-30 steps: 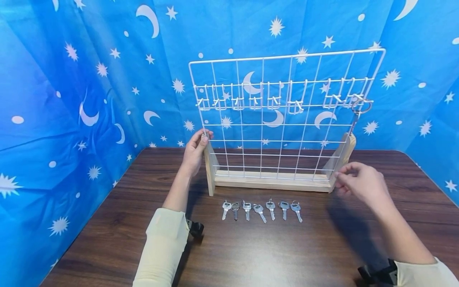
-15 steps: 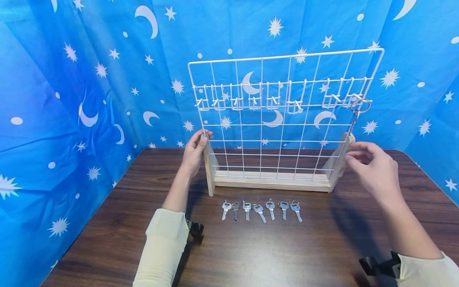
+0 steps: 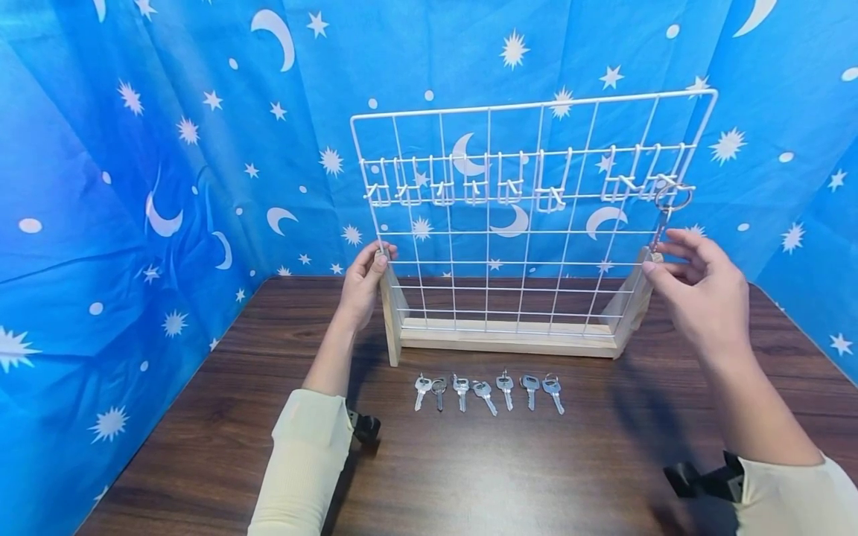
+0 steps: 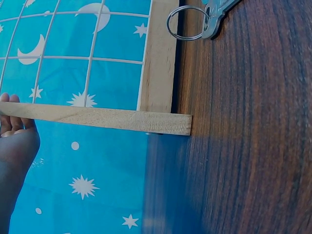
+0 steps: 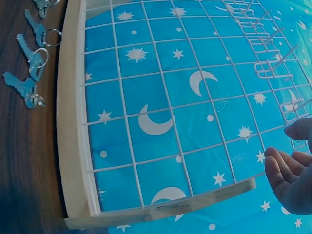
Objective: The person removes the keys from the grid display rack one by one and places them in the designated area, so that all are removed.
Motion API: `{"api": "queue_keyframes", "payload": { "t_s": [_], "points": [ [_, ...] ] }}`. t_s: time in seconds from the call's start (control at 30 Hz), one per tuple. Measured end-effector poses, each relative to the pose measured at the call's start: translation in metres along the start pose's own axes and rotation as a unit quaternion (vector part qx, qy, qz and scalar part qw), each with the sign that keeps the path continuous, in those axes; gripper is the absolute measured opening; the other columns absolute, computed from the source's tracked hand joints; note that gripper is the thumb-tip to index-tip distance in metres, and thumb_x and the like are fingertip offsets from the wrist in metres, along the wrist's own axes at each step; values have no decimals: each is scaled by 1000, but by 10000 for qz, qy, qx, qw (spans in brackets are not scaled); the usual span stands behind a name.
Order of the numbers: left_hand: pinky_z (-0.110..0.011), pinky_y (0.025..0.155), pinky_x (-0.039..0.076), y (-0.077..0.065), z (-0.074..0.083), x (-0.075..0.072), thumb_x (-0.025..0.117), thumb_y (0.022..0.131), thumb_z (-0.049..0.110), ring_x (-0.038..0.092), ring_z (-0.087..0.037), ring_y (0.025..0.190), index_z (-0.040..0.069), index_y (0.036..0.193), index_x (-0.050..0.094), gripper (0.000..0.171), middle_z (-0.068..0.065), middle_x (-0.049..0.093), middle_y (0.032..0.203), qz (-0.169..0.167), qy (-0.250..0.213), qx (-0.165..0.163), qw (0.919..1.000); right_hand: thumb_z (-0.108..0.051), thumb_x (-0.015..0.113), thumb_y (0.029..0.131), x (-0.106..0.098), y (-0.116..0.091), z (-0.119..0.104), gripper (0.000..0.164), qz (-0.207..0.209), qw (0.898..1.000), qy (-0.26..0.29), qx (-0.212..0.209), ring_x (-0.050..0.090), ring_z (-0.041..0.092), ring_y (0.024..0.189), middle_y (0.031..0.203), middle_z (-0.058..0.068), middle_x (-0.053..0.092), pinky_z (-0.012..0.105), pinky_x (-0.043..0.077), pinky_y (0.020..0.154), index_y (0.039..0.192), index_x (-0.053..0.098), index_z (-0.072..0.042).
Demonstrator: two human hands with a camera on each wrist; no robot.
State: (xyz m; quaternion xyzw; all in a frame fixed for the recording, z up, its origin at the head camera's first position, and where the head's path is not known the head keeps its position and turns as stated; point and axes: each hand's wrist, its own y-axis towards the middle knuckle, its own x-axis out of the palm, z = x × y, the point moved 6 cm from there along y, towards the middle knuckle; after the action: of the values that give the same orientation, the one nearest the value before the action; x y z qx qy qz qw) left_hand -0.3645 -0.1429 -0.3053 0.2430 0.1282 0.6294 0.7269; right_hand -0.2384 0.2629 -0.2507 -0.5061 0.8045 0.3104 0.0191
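Note:
A white wire grid rack point(image 3: 489, 233) with a pale wooden base stands on the table. My left hand point(image 3: 364, 283) grips the top of its left wooden side point(image 4: 97, 114), fingers curled around the edge. Beside the top of the right wooden side point(image 3: 633, 305) is my right hand point(image 3: 707, 290), thumb and fingers apart, fingertips close to a hanging key point(image 3: 660, 229). That key hangs by a ring point(image 3: 673, 197) from the rightmost hook; its lower end is partly hidden by the fingers. In the right wrist view the fingers point(image 5: 280, 168) are loosely bent, nothing visible between them.
Several silver keys point(image 3: 484, 398) with rings lie in a row on the brown wooden table point(image 3: 469, 476), in front of the rack. Several white hooks point(image 3: 474, 190) line the upper grid. A blue curtain point(image 3: 201, 186) with moons and stars surrounds the table.
My right hand has risen along the rack's right side, from low near the base to its top by the hanging key. My left hand has kept its grip; the rack looks still.

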Motion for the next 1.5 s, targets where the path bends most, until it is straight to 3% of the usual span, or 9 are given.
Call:
{"api": "queue_keyframes", "payload": {
  "t_s": [0.23, 0.47, 0.63, 0.77, 0.83, 1.07, 1.13, 1.3, 1.5],
  "points": [
    [-35, 103, 33, 0, 1, 0, 47, 97, 9, 43, -37, 120, 2, 115, 52, 21, -28, 48, 122, 39, 8, -29, 10000, -19, 64, 88, 2, 5, -7, 51, -172, 9998, 78, -80, 54, -8, 87, 111, -12, 60, 4, 43, 68, 134, 46, -11],
    [-35, 103, 34, 1, 0, 0, 47, 97, 9, 51, -23, 113, 0, 116, 50, 22, -20, 53, 119, 66, 47, -32, 10000, -18, 64, 88, 8, 9, -11, 57, -385, 9989, 262, -69, 55, -8, 87, 101, -22, 57, 5, 44, 68, 137, 40, -5],
    [-35, 103, 33, 2, 0, 1, 45, 97, 8, 47, -32, 118, -7, 118, 46, 26, -32, 45, 124, -16, 60, 4, 10000, -15, 62, 89, 12, 10, -12, 51, -526, 9965, 651, -38, 59, -6, 85, 101, -17, 60, 7, 45, 72, 135, 43, -7],
    [-34, 103, 33, 1, 0, 1, 43, 98, 6, 44, -36, 119, -11, 121, 43, 28, -32, 44, 125, -13, 58, -19, 10000, -13, 62, 89, 12, 13, -14, 42, -516, 9871, 1513, 106, 64, 0, 80, 96, -11, 64, 9, 47, 73, 128, 48, -6],
    [-35, 103, 33, 1, 1, 1, 44, 97, 6, 42, -40, 120, -10, 120, 44, 27, -29, 48, 123, -3, 15, -3, 10000, -16, 63, 88, 11, 14, -16, 41, -410, 9846, 1694, 135, 64, 2, 78, 93, -11, 66, 9, 47, 72, 125, 50, -5],
    [-35, 103, 33, 1, 1, 0, 46, 97, 7, 39, -43, 121, -4, 118, 48, 24, -2, 59, 110, 7, -31, 9, 10000, -12, 61, 89, 3, 17, -24, 26, 57, 9609, 2765, -111, 66, 7, 70, 81, -2, 69, 14, 51, 68, 111, 56, -1],
    [-35, 103, 33, 1, 1, 0, 46, 97, 8, 41, -41, 121, -3, 117, 49, 24, -7, 58, 113, 8, -12, 2, 10000, -10, 61, 89, 1, 17, -27, 17, 128, 9527, 3027, -232, 67, 9, 68, 80, 1, 70, 16, 51, 67, 103, 59, -1],
    [-36, 104, 33, 0, 1, 0, 48, 97, 11, 46, -33, 119, -1, 117, 50, 24, -27, 48, 123, -12, 25, -15, 10000, -8, 61, 88, -3, 16, -32, 13, 240, 9525, 3017, -348, 67, 9, 68, 82, 3, 69, 16, 51, 67, 97, 62, 1],
    [-36, 104, 32, 0, 1, 0, 48, 97, 12, 49, -24, 116, -1, 118, 49, 25, -20, 52, 121, -15, 65, -56, 10000, -5, 61, 87, -7, 12, -36, 18, 252, 9425, 3312, -377, 67, 12, 67, 80, 8, 69, 20, 51, 68, 99, 60, 8]
  ]
}}
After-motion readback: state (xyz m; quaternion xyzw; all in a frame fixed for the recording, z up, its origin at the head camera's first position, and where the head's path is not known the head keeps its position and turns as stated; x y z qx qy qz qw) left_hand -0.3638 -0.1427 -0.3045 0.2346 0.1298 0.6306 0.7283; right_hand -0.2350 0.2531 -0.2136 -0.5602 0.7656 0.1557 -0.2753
